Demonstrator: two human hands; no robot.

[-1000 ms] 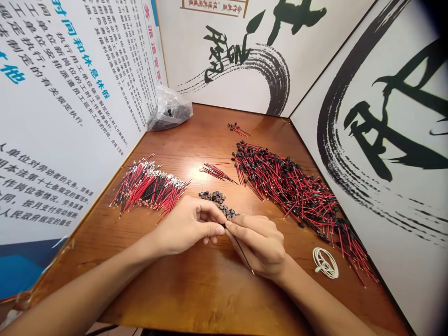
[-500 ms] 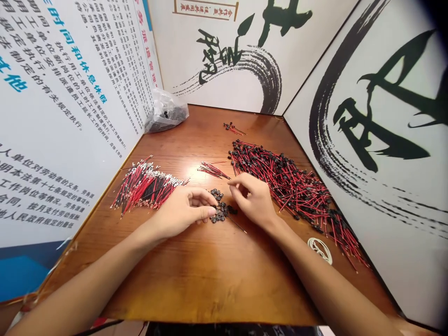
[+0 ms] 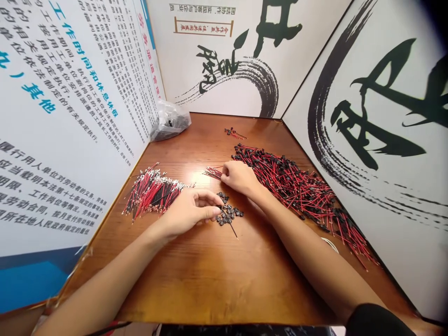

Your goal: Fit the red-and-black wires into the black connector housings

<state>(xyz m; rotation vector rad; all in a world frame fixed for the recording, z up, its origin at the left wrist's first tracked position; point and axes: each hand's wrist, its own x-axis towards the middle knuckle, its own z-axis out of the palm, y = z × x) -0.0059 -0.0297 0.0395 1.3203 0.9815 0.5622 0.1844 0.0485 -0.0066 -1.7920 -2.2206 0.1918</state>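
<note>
Left hand (image 3: 191,207) pinches black wire (image 3: 234,231) between thumb and finger, at black connectors (image 3: 228,216) on counter (image 3: 196,284). Right hand (image 3: 240,176) farther off, at small wire bundle (image 3: 212,173); cannot tell if gripping. Wire piles left (image 3: 152,193) and right (image 3: 294,186).

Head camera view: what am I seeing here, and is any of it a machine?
No machine: a person works barehanded, and a camera worn on their head looks forward and down. On the wooden table lie white-tipped wires at left, a large heap of wires with black ends at right, and loose black connectors between. A clear bag sits near the far left corner. The left hand seems to pinch a black wire; the right hand is at a small wire bunch, its grasp hidden.
</note>
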